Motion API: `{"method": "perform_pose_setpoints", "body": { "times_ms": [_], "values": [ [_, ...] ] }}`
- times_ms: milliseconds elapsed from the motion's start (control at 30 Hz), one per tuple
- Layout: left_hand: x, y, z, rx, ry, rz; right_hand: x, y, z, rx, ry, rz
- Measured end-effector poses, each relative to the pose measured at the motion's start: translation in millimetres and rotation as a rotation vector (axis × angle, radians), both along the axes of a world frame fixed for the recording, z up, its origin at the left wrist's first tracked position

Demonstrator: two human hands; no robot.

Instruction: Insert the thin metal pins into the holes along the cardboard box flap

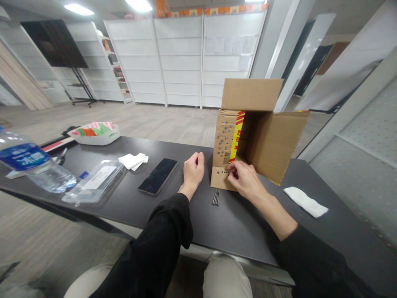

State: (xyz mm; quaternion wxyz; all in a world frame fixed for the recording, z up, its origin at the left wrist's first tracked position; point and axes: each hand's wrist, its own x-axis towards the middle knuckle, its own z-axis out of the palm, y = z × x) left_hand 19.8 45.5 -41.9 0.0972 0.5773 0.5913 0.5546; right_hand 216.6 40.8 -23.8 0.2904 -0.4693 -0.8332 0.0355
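Note:
An open cardboard box point(263, 136) stands on its side on the dark table, flaps spread. Its left flap and front flap carry rows of small holes or dark dots, beside yellow and red tape point(237, 136). My right hand point(245, 178) is pinched at the lower front flap; whatever lies between its fingertips is too small to make out. Left of the box, my left hand point(194, 169) rests on the table, its fingers curled closed, with any contents hidden. Several screws or nails point(216, 197) lie on the table just in front of the box.
A phone point(158, 176), white paper pieces point(133, 161), a clear plastic case point(96, 181), a water bottle point(34, 159) and a white basket point(96, 139) are to the left. A folded white tissue point(305, 201) lies right of the box on the table point(248, 231).

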Motion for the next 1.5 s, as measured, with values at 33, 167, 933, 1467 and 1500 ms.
{"method": "perform_pose_setpoints", "body": {
  "times_ms": [33, 167, 933, 1467, 1500],
  "values": [
    [0, 0, 0.2, 0.004, -0.002, -0.003, 0, 0, 0.2, 0.000, 0.003, -0.001],
    [0, -1, 1.1, 0.015, -0.018, -0.010, -1, -1, 1.1, -0.012, 0.023, -0.005],
    [1, -1, -0.6, 0.017, -0.021, -0.003, -4, -10, 7.9, -0.055, 0.041, 0.082],
    [0, 0, -1.4, 0.006, -0.007, 0.001, 0, -9, 6.7, 0.025, 0.029, 0.085],
    [0, 0, -1.7, 0.006, -0.007, 0.001, -1, -9, 6.9, 0.045, 0.052, 0.087]
  ]
}}
